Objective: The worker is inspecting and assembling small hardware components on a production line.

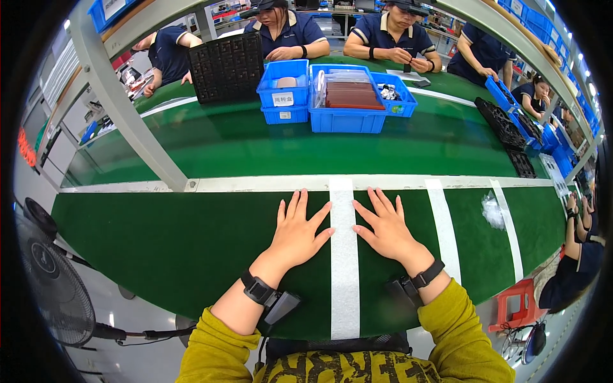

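1. Between the left hand (pixel 294 233) and right hand (pixel 387 233), a white strip (pixel 345 274) lies on the green tabletop (pixel 159 242), long axis pointing straight away toward the white rail (pixel 268 184).
2. Both hands: released, palms down, fingers spread.
3. Beyond: blue bin (pixel 348 123).

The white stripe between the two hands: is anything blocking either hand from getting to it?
Nothing visible is in the way. The left hand and right hand lie spread on the green table, one on each side of the white stripe, with their thumbs right by its edges.
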Demonstrator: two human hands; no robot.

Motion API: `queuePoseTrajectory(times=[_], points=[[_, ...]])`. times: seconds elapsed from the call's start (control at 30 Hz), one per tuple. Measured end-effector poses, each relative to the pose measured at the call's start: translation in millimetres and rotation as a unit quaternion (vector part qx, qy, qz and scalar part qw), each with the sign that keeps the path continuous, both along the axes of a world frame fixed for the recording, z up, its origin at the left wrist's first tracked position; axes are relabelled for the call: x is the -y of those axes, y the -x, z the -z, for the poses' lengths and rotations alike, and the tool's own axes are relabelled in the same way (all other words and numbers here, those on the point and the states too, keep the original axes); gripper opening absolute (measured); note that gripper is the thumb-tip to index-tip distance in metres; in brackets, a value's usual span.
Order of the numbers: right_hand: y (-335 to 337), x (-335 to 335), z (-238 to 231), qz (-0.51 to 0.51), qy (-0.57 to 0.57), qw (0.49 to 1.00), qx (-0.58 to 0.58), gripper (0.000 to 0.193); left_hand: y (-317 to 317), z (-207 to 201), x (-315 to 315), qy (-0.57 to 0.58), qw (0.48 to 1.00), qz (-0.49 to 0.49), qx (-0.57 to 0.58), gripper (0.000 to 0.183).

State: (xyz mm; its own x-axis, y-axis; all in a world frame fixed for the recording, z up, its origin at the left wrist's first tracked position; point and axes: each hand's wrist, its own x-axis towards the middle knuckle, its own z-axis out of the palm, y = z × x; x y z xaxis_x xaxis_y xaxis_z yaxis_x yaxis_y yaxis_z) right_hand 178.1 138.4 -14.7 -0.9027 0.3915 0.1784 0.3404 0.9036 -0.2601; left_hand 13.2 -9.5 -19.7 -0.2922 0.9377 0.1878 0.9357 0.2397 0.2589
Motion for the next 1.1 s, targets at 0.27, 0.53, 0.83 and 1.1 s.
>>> queuePoseTrajectory(times=[0.27,0.53,0.83,1.1], points=[[-0.3,0.1,-0.1,0.000,-0.002,1.000,-0.010,0.049,-0.3,-0.7,0.2,-0.005,1.000,0.005,0.008,0.050],[0.1,0.3,2.0,0.002,-0.002,1.000,-0.014,0.049,-0.8,-6.2,-0.6,0.000,0.995,0.083,0.047,0.047],[0.5,0.8,2.4,0.000,-0.005,1.000,-0.019,0.049,-0.5,-5.0,0.0,-0.005,0.995,0.091,0.033,0.047],[0.2,1.5,1.8,-0.004,-0.004,1.000,-0.024,0.049,-0.7,-4.1,0.3,-0.020,0.995,0.091,0.034,0.046]])
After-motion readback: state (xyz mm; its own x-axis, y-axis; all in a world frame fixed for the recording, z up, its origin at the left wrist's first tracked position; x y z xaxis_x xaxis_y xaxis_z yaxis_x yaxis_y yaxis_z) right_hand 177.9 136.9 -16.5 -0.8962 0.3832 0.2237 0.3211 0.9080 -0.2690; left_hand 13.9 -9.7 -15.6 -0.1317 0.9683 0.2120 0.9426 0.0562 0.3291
